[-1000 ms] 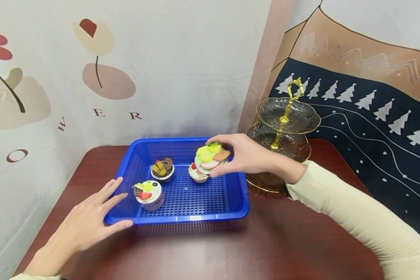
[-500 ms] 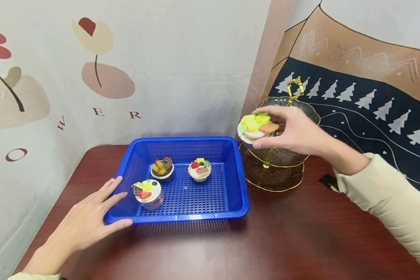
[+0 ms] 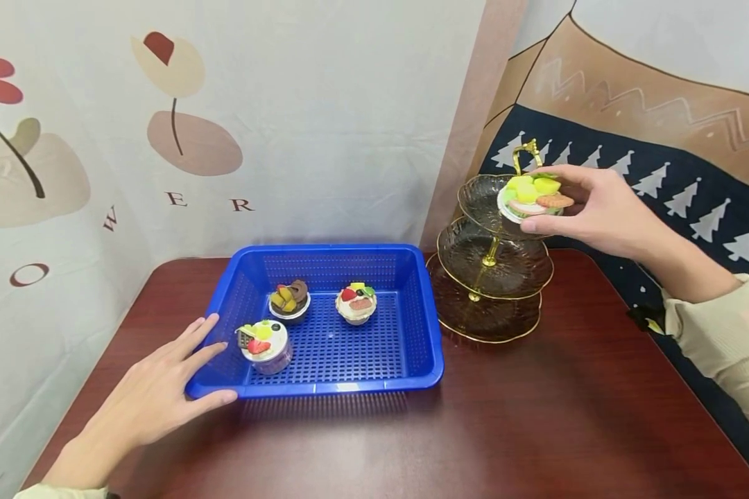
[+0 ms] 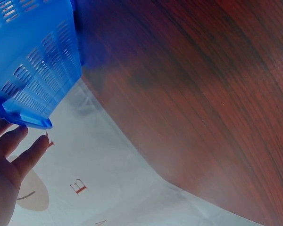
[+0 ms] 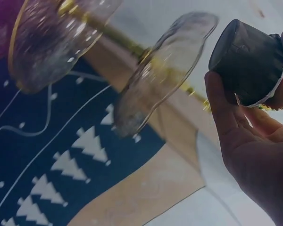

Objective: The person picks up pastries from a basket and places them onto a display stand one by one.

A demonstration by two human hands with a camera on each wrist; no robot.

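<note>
Pinches the cake (image 3: pixel 527 199) by its sides with the right hand (image 3: pixel 602 208), between thumb and curled fingers, over the top tier (image 3: pixel 479 199) of the stand (image 3: pixel 517 270); in the right wrist view, appears held apart from that tier. Rests the left hand (image 3: pixel 156 389) against the rim of the basket (image 3: pixel 343 389), well left of the stand, with spread, fairly straight fingers and nothing gripped.

Looks like a light toy, judging by the easy fingertip hold. Seems firm in its smooth dark cup (image 5: pixel 247 63), perhaps slippery under a loose pinch; could shed or dent its topping if squeezed there. Best taken low by the cup's sides, under the pale edge.

Farther out, left of the stand, see the chocolate cake (image 3: pixel 290 305), the tart (image 3: pixel 356 305) and the white cake (image 3: pixel 268 348) standing inside the basket, on the desk (image 3: pixel 349 454).

Compared with a second ago, carries the cake from over the basket, left of the stand, to above the top tier; now leaves the tart uncovered. Shows no clear change in the left hand or the basket.
</note>
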